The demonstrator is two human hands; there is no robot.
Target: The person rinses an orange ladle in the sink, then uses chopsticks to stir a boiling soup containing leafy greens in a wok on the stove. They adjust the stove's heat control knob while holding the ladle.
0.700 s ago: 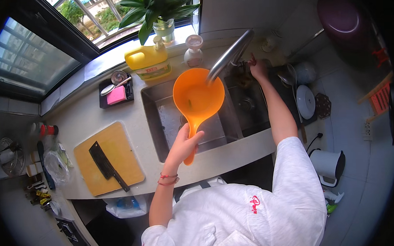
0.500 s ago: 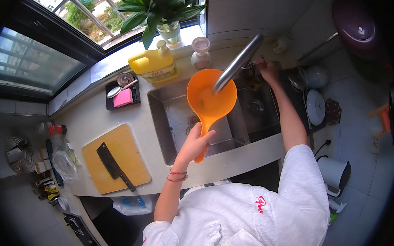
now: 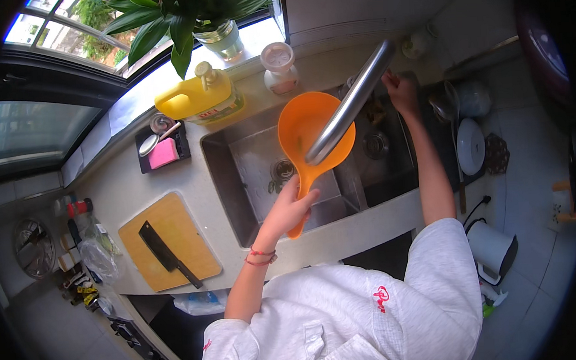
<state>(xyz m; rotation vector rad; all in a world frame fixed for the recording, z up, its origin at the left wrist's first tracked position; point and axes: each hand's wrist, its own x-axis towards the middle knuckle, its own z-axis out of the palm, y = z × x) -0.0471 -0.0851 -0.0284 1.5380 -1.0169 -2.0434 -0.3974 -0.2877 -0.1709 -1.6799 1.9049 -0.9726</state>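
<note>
My left hand [image 3: 290,209] is closed around the handle of an orange water ladle [image 3: 296,130], holding it over the sink [image 3: 222,183]. The ladle's wide bowl lies under the metal faucet spout [image 3: 349,105], whose lower end hangs over it. Whether water runs from the spout, I cannot tell. Past the spout, at the back right of the sink, my right hand [image 3: 403,94] has its fingers curled in beside the upper part of the faucet. What they grip, if anything, is hidden. A drain [image 3: 283,170] with greenish bits around it shows in the left basin.
A cleaver [image 3: 165,251] lies on a wooden cutting board [image 3: 139,269] at the left. Behind the sink stand a yellow jug [image 3: 192,100], a white dispenser [image 3: 279,69] and a potted plant [image 3: 222,40]. A pink sponge [image 3: 163,152] sits in a black tray. A white lid [image 3: 470,145] is at the right.
The whole view has shifted a little. The spout's end now appears lower over the ladle's bowl. My left hand keeps its hold on the ladle; my right hand stays by the faucet.
</note>
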